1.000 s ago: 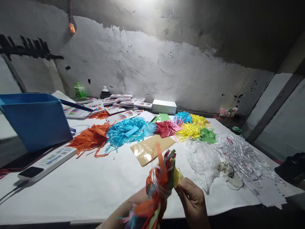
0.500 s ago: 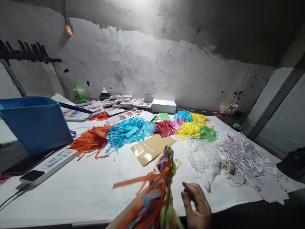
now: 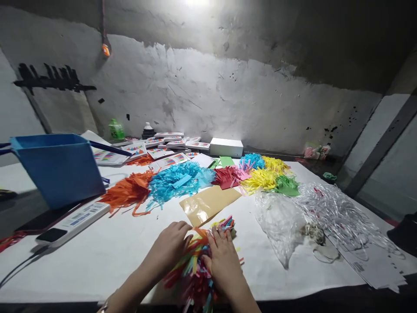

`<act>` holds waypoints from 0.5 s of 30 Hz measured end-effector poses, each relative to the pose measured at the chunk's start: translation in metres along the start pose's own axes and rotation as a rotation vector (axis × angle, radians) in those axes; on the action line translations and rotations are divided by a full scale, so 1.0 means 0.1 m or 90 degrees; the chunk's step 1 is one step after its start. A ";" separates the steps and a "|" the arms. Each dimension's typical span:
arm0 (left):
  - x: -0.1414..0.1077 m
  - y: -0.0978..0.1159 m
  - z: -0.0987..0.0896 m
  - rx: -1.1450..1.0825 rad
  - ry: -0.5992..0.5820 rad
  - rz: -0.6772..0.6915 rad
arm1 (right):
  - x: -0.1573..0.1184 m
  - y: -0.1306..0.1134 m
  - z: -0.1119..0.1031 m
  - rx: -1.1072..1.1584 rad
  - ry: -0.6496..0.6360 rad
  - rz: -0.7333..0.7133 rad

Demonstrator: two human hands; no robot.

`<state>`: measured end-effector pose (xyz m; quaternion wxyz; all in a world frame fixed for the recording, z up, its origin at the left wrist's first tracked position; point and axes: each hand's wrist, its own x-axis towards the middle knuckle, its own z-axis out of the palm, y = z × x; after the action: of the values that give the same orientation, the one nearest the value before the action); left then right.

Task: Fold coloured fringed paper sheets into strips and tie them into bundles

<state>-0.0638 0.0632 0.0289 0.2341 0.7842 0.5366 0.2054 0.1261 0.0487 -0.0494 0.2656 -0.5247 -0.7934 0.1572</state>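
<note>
A bundle of multicoloured paper strips [image 3: 197, 278] lies at the near edge of the white-covered table, with its short bunched end pointing away from me. My left hand [image 3: 172, 244] is closed on the bundle's left side, the fingers curled at the orange and yellow strips. From the right, my right hand [image 3: 224, 256] grips the same bundle, its fingers laid over the top and its thumb along the strips. The loose ends fan toward me between my forearms, partly blurred. Just beyond the bundle is a brown paper envelope [image 3: 208, 204] with a shiny surface.
Orange strips [image 3: 128, 191], blue strips [image 3: 172, 180] and yellow strips [image 3: 260, 180] lie behind the envelope. At left stand a blue bin [image 3: 58, 169] and a white power strip [image 3: 73, 224]. A clear plastic bag [image 3: 276, 221] and silvery strands [image 3: 339, 213] are at right.
The bundle has come down from a raised, upright hold onto the table. My right hand, apart from it before, now grips it. My left hand has come into view on its left side.
</note>
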 end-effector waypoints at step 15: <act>0.60 -0.43 0.64 0.324 0.092 0.258 | -1.23 1.22 -1.04 -0.083 0.378 0.133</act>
<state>-0.0389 0.1233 -0.0443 -0.0535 0.8917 0.4189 0.1627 0.3167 -0.0179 -0.0611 0.4338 -0.6422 -0.6313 -0.0274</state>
